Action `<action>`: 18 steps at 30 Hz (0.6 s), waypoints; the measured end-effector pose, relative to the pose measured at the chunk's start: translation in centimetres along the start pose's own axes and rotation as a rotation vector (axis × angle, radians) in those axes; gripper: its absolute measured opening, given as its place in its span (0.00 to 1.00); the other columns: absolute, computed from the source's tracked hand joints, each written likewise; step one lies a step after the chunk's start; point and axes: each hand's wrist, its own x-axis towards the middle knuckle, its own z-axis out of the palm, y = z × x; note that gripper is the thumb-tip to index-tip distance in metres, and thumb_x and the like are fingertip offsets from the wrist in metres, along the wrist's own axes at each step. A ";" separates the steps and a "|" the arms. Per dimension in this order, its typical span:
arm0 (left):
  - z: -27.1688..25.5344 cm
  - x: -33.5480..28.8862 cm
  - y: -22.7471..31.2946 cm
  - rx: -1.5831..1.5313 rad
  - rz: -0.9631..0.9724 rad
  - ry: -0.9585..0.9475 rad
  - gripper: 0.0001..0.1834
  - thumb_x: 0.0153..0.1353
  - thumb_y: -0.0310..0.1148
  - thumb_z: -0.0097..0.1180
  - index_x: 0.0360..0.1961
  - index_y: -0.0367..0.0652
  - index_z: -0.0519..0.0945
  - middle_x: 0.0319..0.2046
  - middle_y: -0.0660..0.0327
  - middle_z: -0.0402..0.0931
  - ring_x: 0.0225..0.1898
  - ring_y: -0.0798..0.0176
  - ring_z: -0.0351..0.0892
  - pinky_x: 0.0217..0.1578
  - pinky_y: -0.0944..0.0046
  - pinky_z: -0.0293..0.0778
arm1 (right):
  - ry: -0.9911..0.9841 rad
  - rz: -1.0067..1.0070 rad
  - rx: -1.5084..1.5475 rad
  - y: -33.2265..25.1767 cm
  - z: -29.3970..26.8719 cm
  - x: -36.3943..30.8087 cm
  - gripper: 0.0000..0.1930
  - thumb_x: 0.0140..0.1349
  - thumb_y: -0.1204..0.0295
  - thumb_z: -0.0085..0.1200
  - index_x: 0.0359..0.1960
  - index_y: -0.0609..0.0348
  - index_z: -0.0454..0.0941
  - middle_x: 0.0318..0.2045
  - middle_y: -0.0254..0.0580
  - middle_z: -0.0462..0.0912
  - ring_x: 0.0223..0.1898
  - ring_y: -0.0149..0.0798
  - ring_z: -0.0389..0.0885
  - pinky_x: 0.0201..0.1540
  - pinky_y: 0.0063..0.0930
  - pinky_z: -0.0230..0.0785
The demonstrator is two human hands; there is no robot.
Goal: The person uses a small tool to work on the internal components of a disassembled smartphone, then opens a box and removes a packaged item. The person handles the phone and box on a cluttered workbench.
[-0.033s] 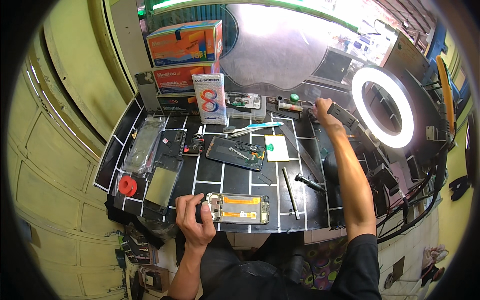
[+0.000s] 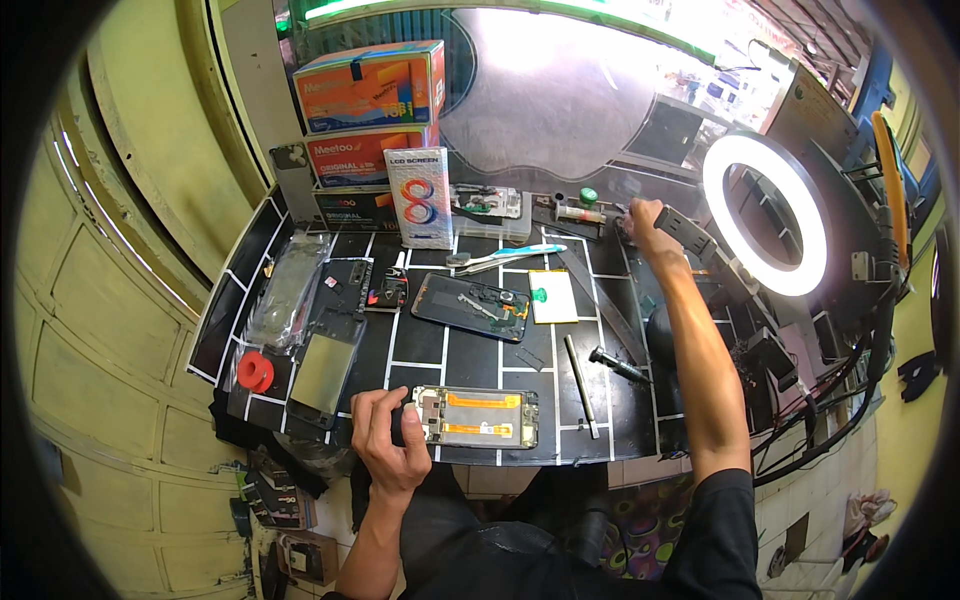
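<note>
At the bench's near edge, my left hand [image 2: 390, 440] grips the left end of a phone screen assembly [image 2: 480, 417]. Two orange flex cables run along its upturned back. My right hand [image 2: 648, 228] reaches to the far right of the bench, its fingers closed among small items; what they hold is too small to make out. Beyond the screen assembly lies an opened dark phone body [image 2: 470, 307] with bare inner parts. To its right is a white, yellow-edged battery [image 2: 553, 297] with a green mark.
A tweezers-like tool and toothbrush [image 2: 508, 257], a metal ruler [image 2: 605, 305], a slim rod [image 2: 581, 385] and a black screwdriver-like tool [image 2: 619, 364] lie about. Boxes [image 2: 368, 85] stack behind, left. A red spool [image 2: 255, 371] sits left; a lit ring lamp [image 2: 812, 215] stands right.
My right hand and forearm have shifted very slightly. My left hand and the screen assembly look unmoved.
</note>
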 end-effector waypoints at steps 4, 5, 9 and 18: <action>0.2 0.1 0.0 -0.005 0.015 0.008 0.15 0.63 0.34 0.53 0.40 0.30 0.81 0.33 0.48 0.73 0.35 0.46 0.73 0.38 0.51 0.70 | 0.018 0.022 -0.097 -0.4 2.4 -2.0 0.08 0.63 0.74 0.55 0.31 0.63 0.85 0.33 0.59 0.87 0.38 0.57 0.89 0.39 0.47 0.82; 0.3 0.3 -0.1 -0.002 0.025 0.013 0.15 0.63 0.34 0.53 0.40 0.30 0.81 0.33 0.48 0.73 0.35 0.46 0.73 0.39 0.51 0.70 | 0.021 -0.022 -0.263 -0.9 2.8 -2.2 0.07 0.63 0.76 0.55 0.30 0.63 0.85 0.33 0.58 0.87 0.38 0.56 0.89 0.38 0.46 0.83; 0.3 0.3 -0.4 0.010 0.031 0.018 0.15 0.63 0.34 0.53 0.40 0.30 0.81 0.33 0.48 0.73 0.35 0.47 0.73 0.38 0.51 0.70 | 0.100 -0.059 -0.288 -2.5 3.5 -4.0 0.06 0.60 0.81 0.54 0.30 0.64 0.84 0.34 0.56 0.87 0.38 0.55 0.89 0.39 0.44 0.84; 0.4 0.2 -0.2 0.000 0.009 0.010 0.15 0.63 0.34 0.52 0.39 0.29 0.81 0.33 0.48 0.73 0.35 0.46 0.73 0.38 0.51 0.70 | 0.328 0.400 0.297 2.0 2.0 -3.6 0.08 0.60 0.77 0.49 0.31 0.65 0.81 0.26 0.57 0.82 0.28 0.50 0.79 0.34 0.45 0.68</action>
